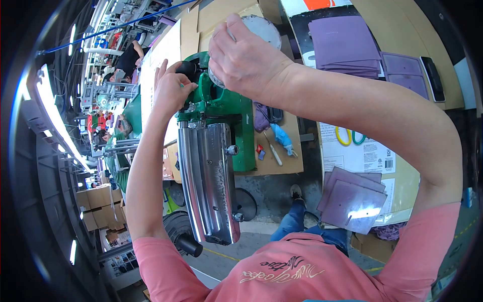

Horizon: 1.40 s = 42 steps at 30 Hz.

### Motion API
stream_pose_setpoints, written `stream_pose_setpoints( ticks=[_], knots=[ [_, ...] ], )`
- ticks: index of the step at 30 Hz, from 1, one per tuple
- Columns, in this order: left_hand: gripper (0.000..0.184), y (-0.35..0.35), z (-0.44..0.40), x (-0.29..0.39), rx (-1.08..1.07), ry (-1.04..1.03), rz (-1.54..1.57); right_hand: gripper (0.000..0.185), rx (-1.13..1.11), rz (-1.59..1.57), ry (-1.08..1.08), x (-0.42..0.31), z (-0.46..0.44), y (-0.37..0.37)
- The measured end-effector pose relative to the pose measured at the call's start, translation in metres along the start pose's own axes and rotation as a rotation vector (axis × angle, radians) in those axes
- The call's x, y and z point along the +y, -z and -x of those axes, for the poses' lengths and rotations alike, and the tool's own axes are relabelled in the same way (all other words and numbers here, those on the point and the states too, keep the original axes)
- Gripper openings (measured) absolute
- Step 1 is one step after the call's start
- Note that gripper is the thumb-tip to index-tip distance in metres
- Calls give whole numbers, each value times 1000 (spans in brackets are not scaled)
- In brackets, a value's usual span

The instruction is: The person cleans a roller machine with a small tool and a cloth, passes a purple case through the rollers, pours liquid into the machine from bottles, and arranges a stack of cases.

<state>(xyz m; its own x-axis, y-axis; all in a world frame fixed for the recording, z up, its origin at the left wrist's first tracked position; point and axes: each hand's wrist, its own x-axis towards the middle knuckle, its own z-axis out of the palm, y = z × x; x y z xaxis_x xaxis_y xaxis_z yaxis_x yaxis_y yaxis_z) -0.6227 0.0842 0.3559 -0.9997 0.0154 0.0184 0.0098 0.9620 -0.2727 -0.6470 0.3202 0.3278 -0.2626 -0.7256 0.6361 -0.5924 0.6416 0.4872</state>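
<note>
A green machine with a long polished metal housing stands in front of me. My left hand is at its upper end, by a round black knob. The thumb and index finger pinch together there, while the other fingers stretch out; what lies between the tips is too small to make out. My right hand is curled closed above the green head, just right of the left hand. Its fingertips face away, so whatever it holds is hidden. Behind the right hand shows a round whitish disc.
Purple sheets are stacked on the right table, with more purple pieces nearer me. A phone and yellow-handled scissors lie there. A white-handled tool and a blue wrapped item lie beside the machine. People work far left.
</note>
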Motion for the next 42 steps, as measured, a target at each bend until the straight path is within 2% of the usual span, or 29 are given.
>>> stream_pose_setpoints(
  ticks=[8, 12, 17, 22, 33, 38, 42],
  knots=[
    [13, 3, -2, 6, -30, -1, -1, 16, -31, -20, 5, 1, 6, 1],
    [12, 2, -1, 5, -26, 17, 39, 16, -7, -112, 84, 9, 14, 8],
    [12, 5, -2, 8, -40, 6, 25, 16, -3, -98, -37, -1, 14, 0],
    [12, 3, -2, 6, -40, 4, 36, 16, -8, -70, -57, -4, 18, -5],
    [12, 2, -3, 3, -53, 10, 65, 17, 25, -89, 14, -3, 21, -2],
    [14, 7, -1, 7, -67, 21, 41, 18, -33, -61, -55, -8, 21, -4],
    [16, 14, 5, 18, 12, -5, -164, 18, -43, -43, -95, -11, 23, -4]
  ],
)
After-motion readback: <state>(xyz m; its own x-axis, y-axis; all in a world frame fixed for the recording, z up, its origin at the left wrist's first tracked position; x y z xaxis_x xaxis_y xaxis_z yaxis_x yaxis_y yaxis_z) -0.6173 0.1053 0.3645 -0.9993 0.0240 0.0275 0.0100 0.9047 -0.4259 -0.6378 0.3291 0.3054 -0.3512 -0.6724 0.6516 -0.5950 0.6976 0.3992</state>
